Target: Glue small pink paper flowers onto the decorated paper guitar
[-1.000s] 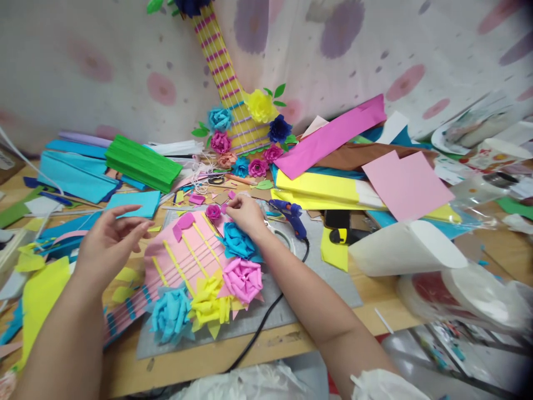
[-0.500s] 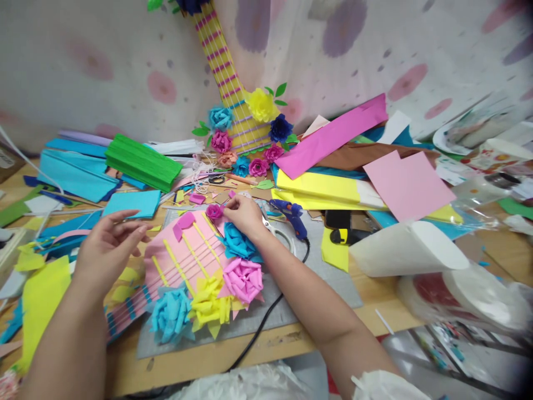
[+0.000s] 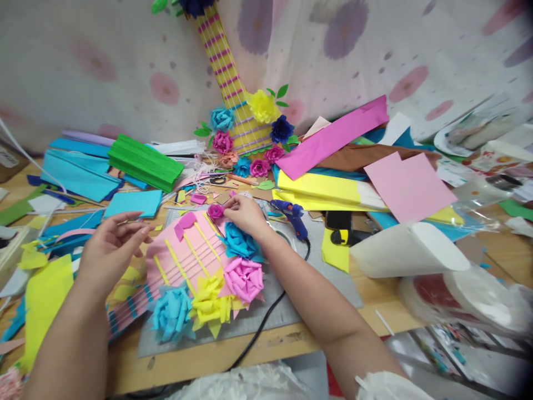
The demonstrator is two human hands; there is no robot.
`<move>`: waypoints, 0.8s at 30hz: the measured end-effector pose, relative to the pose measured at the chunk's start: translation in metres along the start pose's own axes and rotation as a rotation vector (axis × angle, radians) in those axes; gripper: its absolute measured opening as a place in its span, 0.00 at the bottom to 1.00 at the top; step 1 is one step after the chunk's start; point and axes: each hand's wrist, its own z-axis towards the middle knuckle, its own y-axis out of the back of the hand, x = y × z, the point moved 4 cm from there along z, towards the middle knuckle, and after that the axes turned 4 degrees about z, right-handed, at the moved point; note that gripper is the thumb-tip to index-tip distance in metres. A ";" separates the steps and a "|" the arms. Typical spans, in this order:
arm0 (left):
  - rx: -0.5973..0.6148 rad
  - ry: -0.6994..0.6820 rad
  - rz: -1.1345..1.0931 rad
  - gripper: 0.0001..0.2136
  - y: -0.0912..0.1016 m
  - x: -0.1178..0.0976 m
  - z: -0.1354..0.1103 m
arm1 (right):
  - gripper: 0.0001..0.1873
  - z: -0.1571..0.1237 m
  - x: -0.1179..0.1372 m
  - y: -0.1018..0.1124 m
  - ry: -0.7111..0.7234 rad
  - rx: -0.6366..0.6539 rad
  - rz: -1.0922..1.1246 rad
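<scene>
At the back of the wooden table (image 3: 385, 306), a yellow guitar (image 3: 225, 69) trimmed with flowers stands before a white curtain (image 3: 120, 36) with pink and purple spots. To the left, a green paper block (image 3: 145, 163) lies beside folded blue paper (image 3: 77, 176). To the right, a magenta strip (image 3: 333, 136) crosses brown paper (image 3: 375, 157), and a pale pink sheet (image 3: 410, 186) partly covers yellow paper (image 3: 320, 188). Nearer, a white roll (image 3: 403, 251) lies beside a plastic-wrapped bundle (image 3: 483, 297).
</scene>
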 end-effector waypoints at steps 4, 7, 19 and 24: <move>0.001 -0.025 -0.003 0.23 0.001 0.002 0.000 | 0.08 0.003 -0.003 -0.001 0.013 0.033 0.042; 0.006 -0.025 -0.001 0.23 0.003 0.003 0.001 | 0.10 0.004 -0.002 -0.001 0.031 0.050 0.022; -0.042 0.004 0.010 0.24 0.008 0.002 -0.002 | 0.17 0.013 -0.001 -0.008 0.251 0.107 0.045; -0.035 0.006 0.028 0.23 0.009 0.003 -0.001 | 0.18 0.017 -0.002 -0.010 0.247 0.140 0.056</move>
